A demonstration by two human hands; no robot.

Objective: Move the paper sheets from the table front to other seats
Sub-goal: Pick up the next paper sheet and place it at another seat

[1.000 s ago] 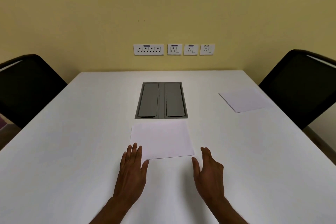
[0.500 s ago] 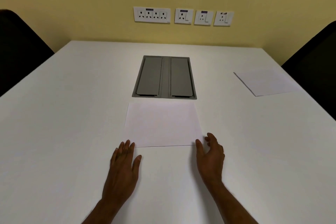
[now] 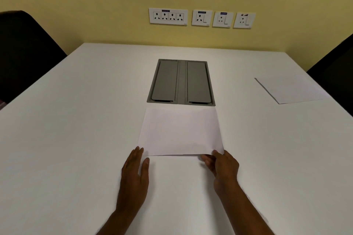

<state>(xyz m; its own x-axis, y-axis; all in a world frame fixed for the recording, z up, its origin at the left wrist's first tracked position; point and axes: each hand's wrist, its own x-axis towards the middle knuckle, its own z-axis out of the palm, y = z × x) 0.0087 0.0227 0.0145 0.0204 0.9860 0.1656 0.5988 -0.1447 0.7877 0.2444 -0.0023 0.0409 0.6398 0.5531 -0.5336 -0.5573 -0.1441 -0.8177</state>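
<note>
Sheet [image 3: 181, 131] centred near front edge of table [image 3: 76, 139]. Your right hand [image 3: 223, 166] pinches its near right corner; left hand [image 3: 135, 173] flat, empty. Likely light, floppy: lift by both near corners.

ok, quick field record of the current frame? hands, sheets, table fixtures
front sheet: lies on the table, just short of the cable box
right hand: pinches the front sheet's near right corner
left hand: fingers straight, flat on the table by the near left corner; contact with the sheet unclear
second sheet: flat near the table's right edge, in front of the right chair
left chair: black, at the table's left side
cable box: grey, both lids closed, table centre
wall sockets: row on the far wall
</note>
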